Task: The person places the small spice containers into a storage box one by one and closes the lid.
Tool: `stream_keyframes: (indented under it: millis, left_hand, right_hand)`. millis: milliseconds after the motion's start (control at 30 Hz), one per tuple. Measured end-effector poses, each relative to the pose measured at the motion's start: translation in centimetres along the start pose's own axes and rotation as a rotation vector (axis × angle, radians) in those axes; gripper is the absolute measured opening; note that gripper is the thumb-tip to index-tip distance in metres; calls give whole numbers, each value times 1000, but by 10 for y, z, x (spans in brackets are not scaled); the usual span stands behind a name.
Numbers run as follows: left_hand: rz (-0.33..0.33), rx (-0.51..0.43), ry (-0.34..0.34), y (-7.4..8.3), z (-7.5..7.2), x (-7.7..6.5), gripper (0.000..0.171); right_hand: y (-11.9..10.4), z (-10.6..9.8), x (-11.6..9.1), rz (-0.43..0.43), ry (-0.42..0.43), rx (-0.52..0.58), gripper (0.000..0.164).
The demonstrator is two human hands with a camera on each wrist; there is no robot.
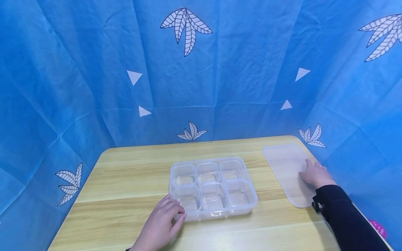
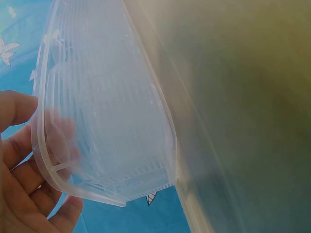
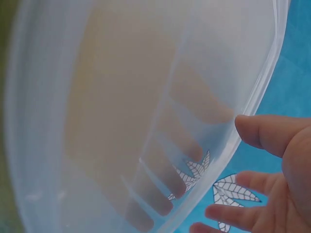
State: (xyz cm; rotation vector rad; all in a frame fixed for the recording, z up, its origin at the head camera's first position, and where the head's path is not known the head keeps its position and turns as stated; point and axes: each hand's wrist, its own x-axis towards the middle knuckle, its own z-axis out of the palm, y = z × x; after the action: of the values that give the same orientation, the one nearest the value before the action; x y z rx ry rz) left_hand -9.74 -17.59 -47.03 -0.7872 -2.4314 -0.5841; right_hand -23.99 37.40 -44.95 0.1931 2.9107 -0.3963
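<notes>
Fingers first: I see the left hand [image 1: 161, 221] curled about the near left corner of the clear plastic box [image 1: 216, 213], thumb at the rim, fingertips showing through the wall; the right hand [image 1: 317, 174] has its fingers spread, the thumb tip meeting the edge of the frosted lid [image 1: 284, 167] without clasping it. The box, holding six small cups [image 1: 214, 199], sits near the middle of the table [image 1: 125, 195]; the lid lies flat to its right, well apart. I judge both pieces light and fairly stiff — the walls perhaps thin enough to flex under a hard squeeze, the glossy faces likely slippery. I would take the box by its rim at opposite corners, keeping it level lest the cups shift; the lid, by a long edge between thumb and fingers. Beyond hangs a blue curtain [image 1: 103, 69] — printed with white leaves [image 1: 190, 35].
</notes>
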Motion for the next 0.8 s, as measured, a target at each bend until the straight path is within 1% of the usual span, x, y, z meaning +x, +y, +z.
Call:
stream_keyframes:
  millis: [200,433,567,667,800]
  left_hand:
    - [-5,-2,-3,1,-1,-1,14]
    - [-11,4,-11,1,-1,0,13]
    - [-5,5,-3,1,-1,-1,13]
    - [5,6,5,0,-1,-1,13]
    - [5,4,4,0,-1,-1,13]
  right_hand:
    - [1,-2,1,21,-62,-30,76]
    - [6,-6,2,-41,-89,-72,78]
    - [8,-7,2,-67,-93,-93,77]
    - [8,-7,3,-72,-89,-92,77]
    - [9,-8,3,-49,-102,-65,78]
